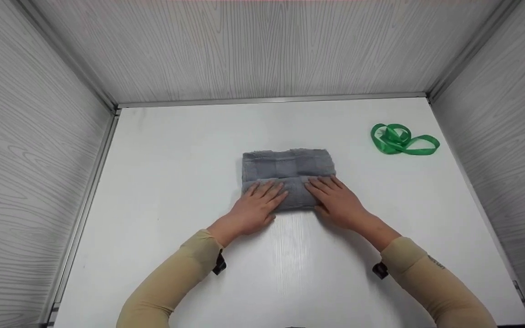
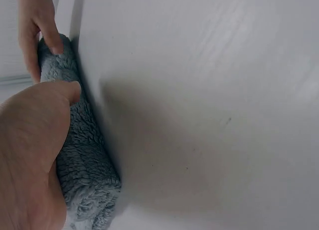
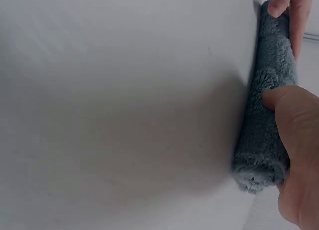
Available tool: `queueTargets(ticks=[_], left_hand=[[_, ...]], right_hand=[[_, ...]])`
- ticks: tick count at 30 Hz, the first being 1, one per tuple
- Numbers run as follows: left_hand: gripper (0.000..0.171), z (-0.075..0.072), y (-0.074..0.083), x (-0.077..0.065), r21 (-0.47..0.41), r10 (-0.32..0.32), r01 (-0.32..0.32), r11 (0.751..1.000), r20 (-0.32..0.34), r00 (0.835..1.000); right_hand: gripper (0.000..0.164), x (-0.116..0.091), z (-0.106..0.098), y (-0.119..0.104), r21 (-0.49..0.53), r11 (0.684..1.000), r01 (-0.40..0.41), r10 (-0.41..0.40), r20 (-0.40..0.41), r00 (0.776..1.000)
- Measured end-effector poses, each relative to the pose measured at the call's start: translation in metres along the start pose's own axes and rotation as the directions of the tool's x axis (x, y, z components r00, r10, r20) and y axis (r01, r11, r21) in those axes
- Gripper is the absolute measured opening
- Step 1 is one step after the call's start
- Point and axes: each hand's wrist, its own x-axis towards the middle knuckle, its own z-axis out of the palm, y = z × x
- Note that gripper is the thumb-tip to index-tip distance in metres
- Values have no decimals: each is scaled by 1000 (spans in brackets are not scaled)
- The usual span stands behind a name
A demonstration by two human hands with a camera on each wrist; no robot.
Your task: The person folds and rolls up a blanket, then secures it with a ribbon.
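Observation:
A grey fluffy towel [image 1: 285, 167] lies near the middle of the white table, its near part folded over into a thick strip. My left hand [image 1: 254, 208] rests on the left of that strip, fingers straight and pointing away from me. On the right end, my right hand [image 1: 339, 203] lies the same way with its fingers extended. From the left wrist, the towel's near side [image 2: 82, 135] looks like a rounded roll, with the thumb against it. The right wrist view shows layered edges at the roll's end [image 3: 256, 175]; the fingers on top are hidden there.
A loosely looped green ribbon [image 1: 392, 145] lies toward the back right of the white table [image 1: 176, 150]. Grey wood-grain panels [image 1: 262, 50] wall the table at the back and on both sides.

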Motion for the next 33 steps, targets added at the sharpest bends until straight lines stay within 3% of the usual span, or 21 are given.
queueTargets(ticks=[5, 11, 14, 16, 18, 20, 24, 26, 29, 31, 33], left_hand=[[59, 3, -6, 0, -7, -31, 31, 999, -9, 999], [69, 6, -17, 3, -45, -56, 50, 998, -144, 988], [71, 3, -22, 3, -140, -80, 57, 988, -161, 984], [68, 0, -25, 2, -252, -113, 75, 965, -141, 983], [63, -4, -29, -2, -400, -165, 109, 910, -108, 980], [56, -6, -33, -5, -559, -232, 156, 814, -67, 970], [44, -6, -40, -11, -779, -370, 241, 579, 12, 929], [40, -4, -41, -12, -830, -424, 269, 488, 44, 905], [41, -3, -42, -13, -867, -489, 307, 392, 86, 868], [44, -3, -41, -12, -878, -519, 322, 353, 102, 848], [47, -3, -41, -10, -881, -548, 339, 331, 113, 829]], right_hand=[[74, 2, 1, 7, 5, 1000, 29, -29, 2, 1000], [74, 12, -1, 12, 41, 999, 1, -1, -19, 1000], [72, 14, -3, 15, 88, 996, 5, -2, -32, 999], [69, 14, -5, 17, 146, 989, -1, 4, -26, 1000], [65, 13, -9, 20, 238, 971, -35, 38, -8, 999], [61, 10, -13, 22, 358, 928, -105, 103, 24, 994], [52, 4, -18, 27, 572, 774, -271, 266, 96, 959], [48, 2, -19, 29, 650, 690, -318, 324, 115, 939], [43, 0, -17, 31, 736, 586, -340, 383, 119, 916], [41, 1, -16, 32, 777, 529, -340, 409, 117, 905], [40, 1, -14, 32, 810, 476, -342, 431, 124, 894]])
